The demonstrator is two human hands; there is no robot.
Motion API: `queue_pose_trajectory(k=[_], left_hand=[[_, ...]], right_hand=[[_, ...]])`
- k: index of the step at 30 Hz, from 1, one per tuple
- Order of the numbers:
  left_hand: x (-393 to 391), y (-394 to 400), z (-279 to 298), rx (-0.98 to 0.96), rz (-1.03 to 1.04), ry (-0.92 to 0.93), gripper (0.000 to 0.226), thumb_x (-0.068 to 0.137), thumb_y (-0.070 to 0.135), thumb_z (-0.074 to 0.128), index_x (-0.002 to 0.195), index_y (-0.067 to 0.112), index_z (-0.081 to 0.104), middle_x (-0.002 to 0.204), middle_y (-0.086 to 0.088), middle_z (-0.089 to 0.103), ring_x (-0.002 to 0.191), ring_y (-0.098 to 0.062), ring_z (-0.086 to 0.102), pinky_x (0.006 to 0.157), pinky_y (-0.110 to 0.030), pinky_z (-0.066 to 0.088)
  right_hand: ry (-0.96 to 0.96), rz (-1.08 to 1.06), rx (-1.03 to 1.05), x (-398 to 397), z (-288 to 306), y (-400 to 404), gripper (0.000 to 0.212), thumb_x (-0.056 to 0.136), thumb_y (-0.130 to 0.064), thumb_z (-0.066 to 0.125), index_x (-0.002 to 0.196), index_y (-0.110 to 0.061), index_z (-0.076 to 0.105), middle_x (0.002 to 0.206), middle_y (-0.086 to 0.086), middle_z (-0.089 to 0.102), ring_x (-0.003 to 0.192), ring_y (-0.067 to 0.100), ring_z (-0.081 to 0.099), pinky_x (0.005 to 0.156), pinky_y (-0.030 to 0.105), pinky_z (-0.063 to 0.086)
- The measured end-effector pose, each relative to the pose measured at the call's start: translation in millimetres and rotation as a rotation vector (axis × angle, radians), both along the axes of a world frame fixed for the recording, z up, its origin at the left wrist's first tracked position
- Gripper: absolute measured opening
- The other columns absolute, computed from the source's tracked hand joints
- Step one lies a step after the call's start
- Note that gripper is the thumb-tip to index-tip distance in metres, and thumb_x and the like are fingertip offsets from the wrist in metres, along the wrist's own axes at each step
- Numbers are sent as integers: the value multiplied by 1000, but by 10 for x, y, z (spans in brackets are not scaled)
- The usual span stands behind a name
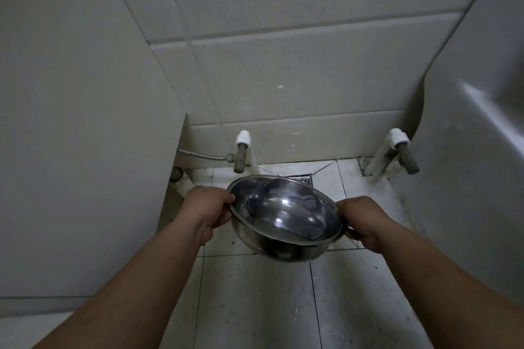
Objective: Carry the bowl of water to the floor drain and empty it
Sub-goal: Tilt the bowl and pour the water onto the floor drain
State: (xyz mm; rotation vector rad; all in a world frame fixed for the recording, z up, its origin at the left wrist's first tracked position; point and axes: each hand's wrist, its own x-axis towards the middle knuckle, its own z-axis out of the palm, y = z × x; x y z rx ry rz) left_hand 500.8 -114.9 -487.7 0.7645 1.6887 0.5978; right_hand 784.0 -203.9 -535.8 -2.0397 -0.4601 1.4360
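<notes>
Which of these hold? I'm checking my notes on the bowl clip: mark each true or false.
1. Both hands hold the bowl by its rim. True: left hand, right hand.
2. The bowl rests on the floor. False: it is held above the floor.
3. The drain shows just past the bowl's far rim. True.
4. The bowl is plastic. False: shiny metal.
5. Two valves stand at the wall. True.
</notes>
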Motion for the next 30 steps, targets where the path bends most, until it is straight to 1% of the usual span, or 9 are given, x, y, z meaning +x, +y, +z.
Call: queue_pose_trajectory(k=[4, 10, 14, 20, 27, 30], left_hand=[[14, 6, 2, 5, 2, 3, 12, 88, -1, 64, 80, 4, 72, 69, -10, 66, 59, -18, 62, 44, -23, 54], [23, 8, 5, 7, 9, -7, 9, 88, -1, 64, 84, 3, 72, 74, -13, 67, 60, -19, 62, 44, -23, 54], [32, 9, 14, 15, 4, -2, 9, 88, 0, 65, 83, 4, 71, 75, -13, 66, 59, -19, 61, 40, -21, 51], [25, 5, 23, 22, -1, -9, 7, 88, 0, 65, 85, 4, 71, 74, -12, 65, 59, -18, 61, 41, -21, 51], [39, 15, 30, 29, 1, -7, 8, 87, 1, 66, 83, 4, 72, 75, -12, 67, 61, -18, 63, 41, -21, 51], [44, 16, 30, 35, 2, -3, 8, 87, 2, 67, 83, 4, 73, 75, -11, 68, 62, -18, 64, 42, -21, 51]], right_hand=[[2, 0, -5, 9, -2, 3, 26, 86, 13, 48, 87, -1, 70, 77, 15, 55, 60, 21, 47, 49, 25, 39], [6, -8, -6, 18, -4, 1, 24, 87, 13, 47, 85, -1, 67, 74, 14, 53, 58, 20, 46, 48, 26, 38], [13, -17, -8, 26, -3, 0, 23, 89, 13, 47, 86, -1, 66, 74, 14, 53, 58, 20, 47, 46, 23, 40], [26, -22, -8, 13, -7, 8, 25, 86, 14, 46, 87, -2, 65, 75, 14, 51, 55, 20, 45, 43, 22, 38], [34, -38, -20, 21, 5, 5, 24, 86, 13, 48, 85, -1, 67, 68, 11, 54, 59, 21, 49, 38, 18, 42], [36, -38, -19, 23, 4, 3, 24, 87, 12, 48, 87, -1, 68, 70, 12, 55, 59, 21, 49, 39, 17, 42]])
